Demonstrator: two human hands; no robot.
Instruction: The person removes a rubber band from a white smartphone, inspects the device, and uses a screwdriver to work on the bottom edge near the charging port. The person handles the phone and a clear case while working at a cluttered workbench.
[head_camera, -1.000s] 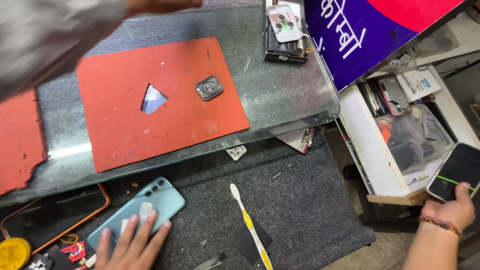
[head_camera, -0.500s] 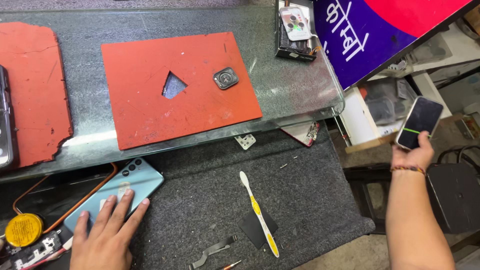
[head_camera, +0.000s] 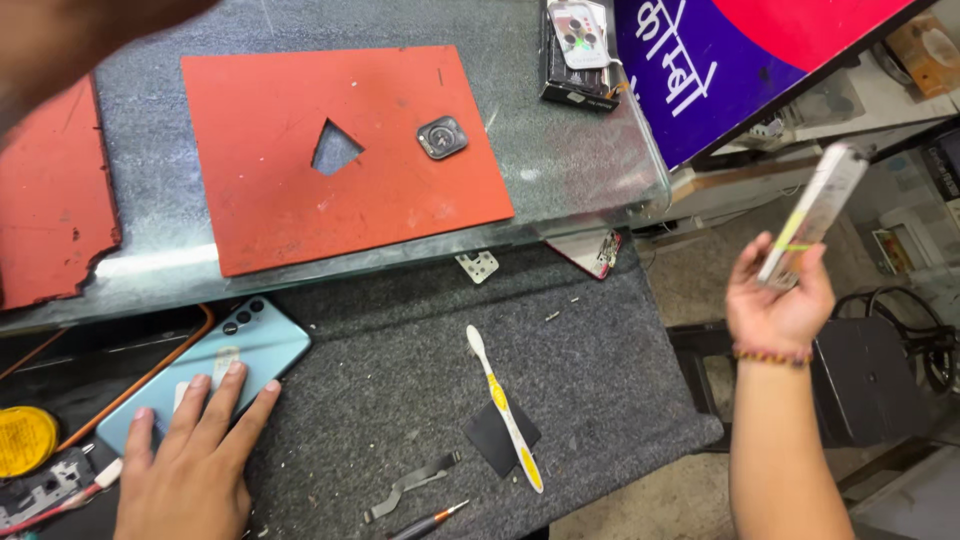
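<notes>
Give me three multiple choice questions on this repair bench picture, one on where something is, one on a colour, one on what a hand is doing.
1. Where does the toothbrush lie?
A. on the grey felt mat
B. on the red sheet
C. on the floor

2. What colour is the phone under the left hand?
A. black
B. light blue
C. red

3. What is the right hand doing?
A. resting flat
B. holding a phone up
C. gripping the toothbrush

Answers: 1 A, it lies on the mat; 2 B, its back is pale blue; 3 B, fingers grip the raised handset.

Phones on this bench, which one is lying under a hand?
The light blue phone lying back-up on the grey mat, under the left hand. The other phone is held up in the air by the right hand, off to the side.
</notes>
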